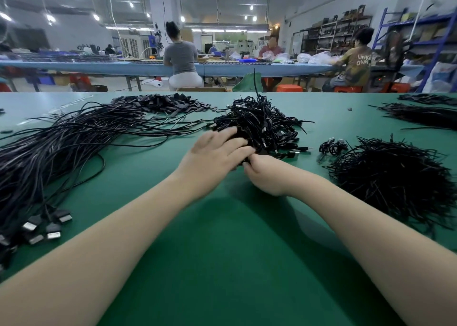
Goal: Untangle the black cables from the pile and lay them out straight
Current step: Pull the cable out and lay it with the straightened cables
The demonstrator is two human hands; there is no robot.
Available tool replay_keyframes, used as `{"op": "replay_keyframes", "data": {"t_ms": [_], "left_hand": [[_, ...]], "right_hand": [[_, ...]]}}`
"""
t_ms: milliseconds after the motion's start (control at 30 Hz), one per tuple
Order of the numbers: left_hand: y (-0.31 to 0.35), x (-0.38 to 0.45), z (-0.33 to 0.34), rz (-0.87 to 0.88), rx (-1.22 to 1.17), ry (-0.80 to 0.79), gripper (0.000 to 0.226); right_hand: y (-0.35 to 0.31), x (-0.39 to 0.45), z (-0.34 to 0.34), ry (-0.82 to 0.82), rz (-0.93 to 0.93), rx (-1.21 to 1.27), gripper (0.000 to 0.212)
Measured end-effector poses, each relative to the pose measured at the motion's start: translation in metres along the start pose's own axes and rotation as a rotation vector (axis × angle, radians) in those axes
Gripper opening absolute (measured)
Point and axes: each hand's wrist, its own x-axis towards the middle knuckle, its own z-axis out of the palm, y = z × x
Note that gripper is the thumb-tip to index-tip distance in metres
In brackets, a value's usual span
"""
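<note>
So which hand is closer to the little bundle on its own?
The right hand. It pinches cables at the pile's near edge, on the side facing the little bundle. The left hand lies farther left.

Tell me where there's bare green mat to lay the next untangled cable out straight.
Widest bare table: near edge, between both forearms. A narrower strip lies between the straightened cables and left hand. Crowded: tangled pile at the hands, the right hand pinching there, tie heap on the right, small coil between them.
</note>
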Motion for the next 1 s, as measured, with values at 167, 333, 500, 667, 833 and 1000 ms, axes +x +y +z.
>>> {"op": "replay_keyframes", "data": {"t_ms": [167, 333, 500, 667, 833, 1000], "left_hand": [[-0.003, 0.0, 0.0, 0.066, -0.002, -0.055, 0.019], [0.006, -0.001, -0.002, 0.088, 0.056, -0.098, 0.012], [0.002, -0.005, 0.013, -0.199, -0.116, -0.244, 0.011], [-0.003, -0.004, 0.015, -0.427, -0.5, -0.273, 0.031], [0.015, -0.001, 0.014, -0.349, -0.485, -0.222, 0.033], [0.015, -0.005, 0.019, -0.452, -0.641, -0.224, 0.037]], "right_hand": [[-0.001, 0.0, -0.005, -0.105, -0.087, -0.02, 0.028], [-0.002, -0.005, -0.007, -0.044, -0.093, -0.492, 0.033], [0.007, -0.011, -0.063, 0.149, 0.057, -0.65, 0.071], [0.044, -0.022, -0.105, -0.024, 0.567, -0.806, 0.043], [0.074, -0.026, -0.087, -0.127, 0.693, -0.827, 0.01], [0.083, -0.021, -0.09, -0.031, 0.667, -0.875, 0.009]]}}
